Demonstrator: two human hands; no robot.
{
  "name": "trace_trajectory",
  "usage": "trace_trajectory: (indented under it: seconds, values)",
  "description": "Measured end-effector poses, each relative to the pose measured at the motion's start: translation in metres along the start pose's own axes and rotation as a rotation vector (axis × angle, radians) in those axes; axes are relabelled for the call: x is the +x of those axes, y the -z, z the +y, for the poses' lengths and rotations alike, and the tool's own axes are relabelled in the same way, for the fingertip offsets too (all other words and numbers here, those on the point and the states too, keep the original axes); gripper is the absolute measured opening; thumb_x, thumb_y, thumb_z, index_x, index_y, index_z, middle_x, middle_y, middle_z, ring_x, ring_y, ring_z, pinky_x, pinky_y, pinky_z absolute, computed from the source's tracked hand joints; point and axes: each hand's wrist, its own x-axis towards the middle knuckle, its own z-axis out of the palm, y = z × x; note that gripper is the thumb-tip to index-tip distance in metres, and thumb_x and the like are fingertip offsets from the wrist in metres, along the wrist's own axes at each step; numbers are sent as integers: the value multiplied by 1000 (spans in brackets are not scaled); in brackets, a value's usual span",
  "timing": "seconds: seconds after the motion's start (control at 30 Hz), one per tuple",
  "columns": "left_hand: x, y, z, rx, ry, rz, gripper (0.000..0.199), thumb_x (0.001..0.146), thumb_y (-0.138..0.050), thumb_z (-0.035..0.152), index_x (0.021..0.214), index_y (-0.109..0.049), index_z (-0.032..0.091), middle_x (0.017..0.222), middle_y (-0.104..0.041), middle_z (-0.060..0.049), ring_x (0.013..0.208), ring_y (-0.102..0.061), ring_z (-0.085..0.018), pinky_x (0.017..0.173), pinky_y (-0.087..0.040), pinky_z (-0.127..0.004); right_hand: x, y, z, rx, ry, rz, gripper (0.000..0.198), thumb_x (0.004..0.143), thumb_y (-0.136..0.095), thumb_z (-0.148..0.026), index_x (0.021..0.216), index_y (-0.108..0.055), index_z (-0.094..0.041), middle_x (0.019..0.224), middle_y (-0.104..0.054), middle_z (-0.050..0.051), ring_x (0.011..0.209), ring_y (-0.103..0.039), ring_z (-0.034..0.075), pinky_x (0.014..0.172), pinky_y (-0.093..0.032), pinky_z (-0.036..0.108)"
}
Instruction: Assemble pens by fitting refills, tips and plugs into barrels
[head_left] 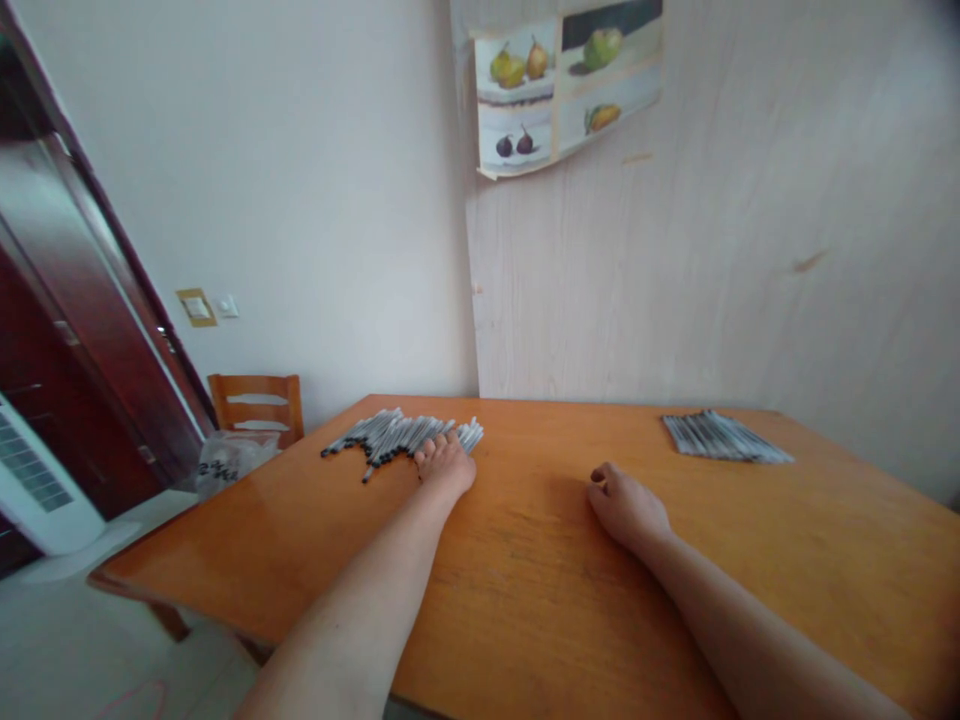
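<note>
My left hand (445, 465) rests on the right part of a spread row of slim pens (397, 434) with whitish barrels and black tips. Its fingers lie slightly apart over the pens, touching them, and no single pen is seen lifted. On the bare table to the right, my right hand (628, 508) lies on its side, fingers loosely curled in towards the thumb. Nothing shows in it, though part of the palm is hidden. Beyond it, a neat flat batch of similar dark-grey pens (720, 438) lies side by side, apart from the hand.
The orange wooden table (517, 560) reaches the wall at the back. A wooden chair (255, 400) and a plastic bag (234, 458) are beyond its left edge. Fruit pictures (517, 110) hang on the wall. A dark red door (67, 340) stands at the far left.
</note>
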Motion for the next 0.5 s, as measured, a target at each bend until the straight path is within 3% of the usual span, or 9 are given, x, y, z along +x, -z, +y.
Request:
trace_trajectory:
  seconds: [0.33,0.5]
  values:
    - [21,3,-15,11,142,-85,49,84,-40,33,131,-44,20,143,-43,-18,132,-36,-34,100,-32,-55,0,-2,1,-3,7,8,34,89,-40,-37,113,-58,-21,102,-69,12,95,-65,27,73,-43,35]
    - [20,1,-17,17,127,-43,52,82,-44,41,130,-44,19,141,-45,-18,130,-37,-35,101,-30,-58,1,-2,1,-2,5,8,33,89,-41,-37,112,-58,-21,101,-70,12,94,-65,26,72,-43,33]
